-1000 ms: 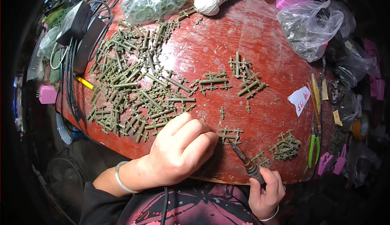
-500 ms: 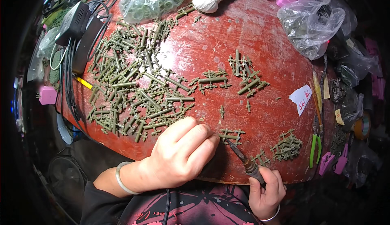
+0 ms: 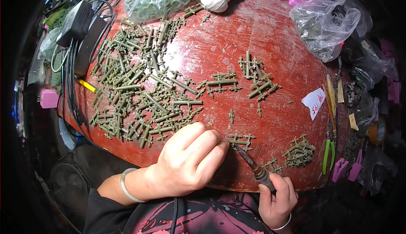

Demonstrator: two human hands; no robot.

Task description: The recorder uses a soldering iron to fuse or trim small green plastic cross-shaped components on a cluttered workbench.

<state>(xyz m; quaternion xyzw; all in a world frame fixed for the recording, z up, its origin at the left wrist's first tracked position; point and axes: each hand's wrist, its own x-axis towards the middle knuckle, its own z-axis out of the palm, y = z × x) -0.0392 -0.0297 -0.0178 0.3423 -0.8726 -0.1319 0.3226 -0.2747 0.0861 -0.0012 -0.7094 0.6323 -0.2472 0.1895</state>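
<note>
My right hand (image 3: 278, 200) grips a soldering iron (image 3: 261, 174) by its dark handle. The iron's thin dark shaft slants up and left, its tip close to the fingers of my left hand (image 3: 192, 158). That hand is closed, knuckles up, and its fingertips are hidden from view; whatever they pinch does not show. Just past them, by the iron's tip, a green branched rod piece (image 3: 240, 142) sticks out to the right; I cannot tell if it is held or lying on the table. A heap of similar green rod pieces (image 3: 135, 87) spreads left of my hands.
Smaller clusters of green pieces lie on the red table (image 3: 270, 31); one pile (image 3: 299, 153) is right of the iron. Green-handled pliers (image 3: 328, 156) and a paper slip (image 3: 314, 103) lie farther right. Plastic bags (image 3: 323, 27) line the back. Black cables (image 3: 72, 86) hang at the left edge.
Both hands and the iron keep almost the same position. The whole view has shifted very slightly.
</note>
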